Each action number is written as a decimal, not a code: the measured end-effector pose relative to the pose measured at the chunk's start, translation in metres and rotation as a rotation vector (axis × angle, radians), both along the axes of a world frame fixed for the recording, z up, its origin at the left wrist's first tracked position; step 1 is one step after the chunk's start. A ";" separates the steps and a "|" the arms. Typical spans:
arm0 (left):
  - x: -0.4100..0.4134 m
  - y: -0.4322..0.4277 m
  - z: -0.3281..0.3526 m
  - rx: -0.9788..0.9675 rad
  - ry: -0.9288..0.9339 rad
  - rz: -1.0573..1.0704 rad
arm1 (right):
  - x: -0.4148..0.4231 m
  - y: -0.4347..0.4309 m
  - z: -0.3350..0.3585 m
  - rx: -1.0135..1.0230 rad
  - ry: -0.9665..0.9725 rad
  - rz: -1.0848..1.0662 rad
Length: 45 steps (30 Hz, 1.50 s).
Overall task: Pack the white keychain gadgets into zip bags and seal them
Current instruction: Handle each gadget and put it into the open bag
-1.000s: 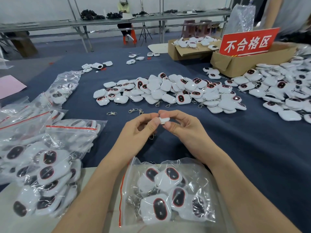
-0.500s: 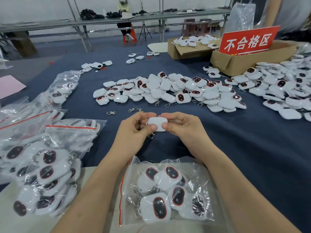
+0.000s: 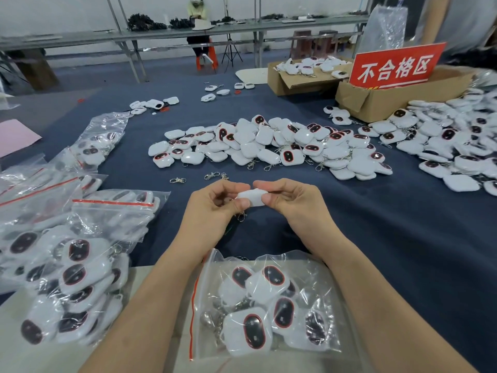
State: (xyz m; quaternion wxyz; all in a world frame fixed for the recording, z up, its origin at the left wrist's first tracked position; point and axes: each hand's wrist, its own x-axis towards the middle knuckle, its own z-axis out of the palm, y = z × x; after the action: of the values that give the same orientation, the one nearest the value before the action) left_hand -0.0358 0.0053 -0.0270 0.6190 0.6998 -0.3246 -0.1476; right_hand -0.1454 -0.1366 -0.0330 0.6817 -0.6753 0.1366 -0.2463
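Note:
Both hands hold one white keychain gadget (image 3: 252,197) above the dark blue cloth. My left hand (image 3: 215,211) pinches its left end and my right hand (image 3: 293,205) pinches its right end. Its metal clasp (image 3: 241,217) hangs below, partly hidden by my left hand. Between my forearms lies a clear zip bag (image 3: 258,305) with a red seal strip along its left side, holding several gadgets with dark oval faces. A loose pile of gadgets (image 3: 269,144) lies on the cloth beyond my hands.
Filled zip bags (image 3: 67,265) are heaped at the left. Another gadget pile (image 3: 457,146) spreads at the right. Two cardboard boxes (image 3: 376,100) with a red sign (image 3: 395,65) stand at the back right. Loose clasps (image 3: 177,180) lie on the cloth (image 3: 403,238).
The gadget has been turned between my fingers: narrow edge showing a second ago, its broad white back half a second ago, now edge-on again. Both hands stayed in about the same place.

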 end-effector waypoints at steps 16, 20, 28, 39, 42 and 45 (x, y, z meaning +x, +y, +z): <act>-0.010 0.000 0.002 -0.037 0.006 -0.158 | 0.003 0.004 0.001 -0.037 -0.107 -0.004; -0.009 0.000 0.000 -0.082 0.048 -0.161 | 0.002 0.005 0.001 -0.016 -0.102 0.023; -0.008 0.000 0.002 -0.074 0.036 -0.131 | 0.003 0.003 -0.001 0.014 -0.055 0.019; -0.005 0.001 0.002 0.000 -0.011 -0.023 | 0.003 0.002 0.001 -0.032 0.029 -0.002; -0.005 0.000 0.002 0.007 -0.022 -0.058 | 0.003 0.004 0.003 -0.074 0.031 0.008; -0.004 -0.001 0.001 0.008 -0.023 -0.026 | 0.003 0.006 0.003 -0.096 0.022 0.020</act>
State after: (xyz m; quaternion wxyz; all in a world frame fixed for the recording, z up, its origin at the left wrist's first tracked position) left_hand -0.0395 0.0047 -0.0256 0.6102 0.6998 -0.3402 -0.1488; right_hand -0.1425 -0.1304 -0.0303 0.6492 -0.7113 0.1255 -0.2385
